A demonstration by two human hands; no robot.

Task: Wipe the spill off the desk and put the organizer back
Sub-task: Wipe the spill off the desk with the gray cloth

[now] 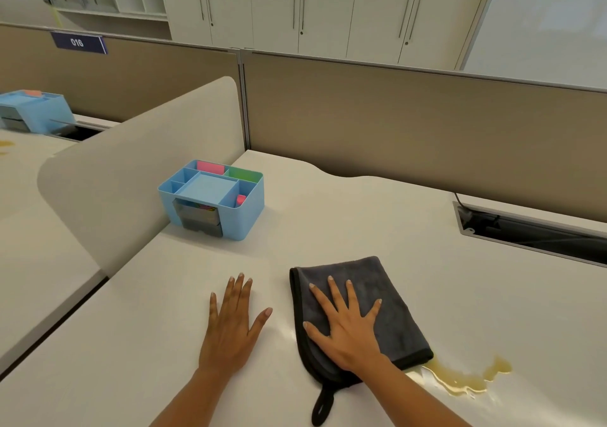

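At the far left a rounded beige side divider (131, 170) fences off the white bench (361, 203), and the light blue plastic compartment organizer (213, 200) sits tucked against it in the back corner, well apart from the wet patch, likely parked there to free the wiping area. Nearer the front edge the left hand (230, 321) lies flat on the bare surface with its fingers straight and holding nothing, probably as a brace. Just beside it the right hand (345, 324) presses spread and flat on a folded dark grey microfibre cloth (394, 282), ready to push it. The yellowish liquid spill (466, 382) touches the cloth's right corner and runs close to the front edge, so strokes should draw inward. Open bench lies behind, up to the recessed cable slot (525, 229).
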